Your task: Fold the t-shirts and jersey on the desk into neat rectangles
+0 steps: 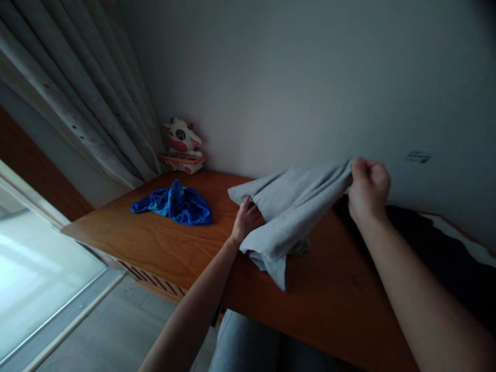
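A light grey cloth garment (294,206) is stretched above the wooden tabletop, its near corner hanging down; its exact kind does not show. My right hand (368,188) is closed in a fist around its right end, raised off the table. At the garment's left side, my left hand (246,222) grips the edge with the thumb on top, and the other fingers are partly hidden by the fabric. A small dark spot shows by the thumb, too small to name. To the left, a crumpled shiny blue cloth (189,205) lies on the wooden table (155,243).
A cow-shaped toy with a keyboard (183,147) stands in the far left corner against the wall. A patterned curtain (85,93) hangs at the left, beside a bright glass pane. Black fabric (434,253) lies at the right under my forearm.
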### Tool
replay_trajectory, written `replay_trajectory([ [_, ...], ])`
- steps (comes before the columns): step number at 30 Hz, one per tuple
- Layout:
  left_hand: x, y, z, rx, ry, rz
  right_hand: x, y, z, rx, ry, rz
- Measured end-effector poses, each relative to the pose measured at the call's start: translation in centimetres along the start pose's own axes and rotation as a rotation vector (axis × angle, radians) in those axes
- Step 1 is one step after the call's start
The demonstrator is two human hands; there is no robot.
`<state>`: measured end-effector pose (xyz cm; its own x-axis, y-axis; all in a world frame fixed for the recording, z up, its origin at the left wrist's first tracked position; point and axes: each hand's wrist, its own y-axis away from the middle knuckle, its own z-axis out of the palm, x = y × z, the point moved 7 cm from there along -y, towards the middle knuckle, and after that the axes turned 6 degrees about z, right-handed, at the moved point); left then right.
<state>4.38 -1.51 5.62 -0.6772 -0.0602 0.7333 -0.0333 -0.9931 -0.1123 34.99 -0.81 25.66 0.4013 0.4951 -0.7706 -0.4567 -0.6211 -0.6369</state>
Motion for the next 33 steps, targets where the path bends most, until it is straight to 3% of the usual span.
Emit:
replay_trajectory([
  [2,-0.2,-0.1,0.3,-0.061,-0.195,0.025,5.0,4.0,-0.4,-0.084,0.135,0.109],
  [4,-0.4,0.1,0.7,-0.114,-0.372,0.056,9.3,8.6,0.4,-0.322,0.228,0.213],
  [6,-0.8,0.6,1.4,-0.19,-0.576,0.118,12.2,12.7,1.1,-0.518,0.284,0.234],
  [8,-1.3,1.2,2.4,-0.281,-0.882,0.198,13.8,15.3,1.4,-0.584,0.327,0.188],
  [10,-2.0,1.6,3.0,-0.319,-1.175,0.258,14.5,16.7,1.6,-0.566,0.383,0.147],
  [12,-2.5,1.4,3.0,-0.28,-1.292,0.254,14.4,17.5,1.9,-0.565,0.401,0.118],
  [17,-2.7,0.6,2.1,-0.263,-1.282,0.219,12.6,19.7,3.4,-0.743,0.212,0.129],
  [21,-1.2,0.9,1.8,-0.244,-1.337,0.259,12.7,19.4,2.4,-0.611,0.052,0.236],
  [24,2.4,1.2,2.6,-0.214,-1.328,0.4,13.7,18.7,1.5,-0.46,-0.005,0.319],
  [26,6.5,1.0,2.8,-0.114,-1.32,0.51,14.3,18.5,1.1,-0.411,0.0,0.369],
  [29,14.5,0.5,2.4,0.093,-1.313,0.709,14.9,18.4,1.0,-0.417,0.022,0.386],
  [33,25.8,0.3,1.2,0.395,-1.274,1.085,15.4,18.5,1.1,-0.463,0.027,0.368],
])
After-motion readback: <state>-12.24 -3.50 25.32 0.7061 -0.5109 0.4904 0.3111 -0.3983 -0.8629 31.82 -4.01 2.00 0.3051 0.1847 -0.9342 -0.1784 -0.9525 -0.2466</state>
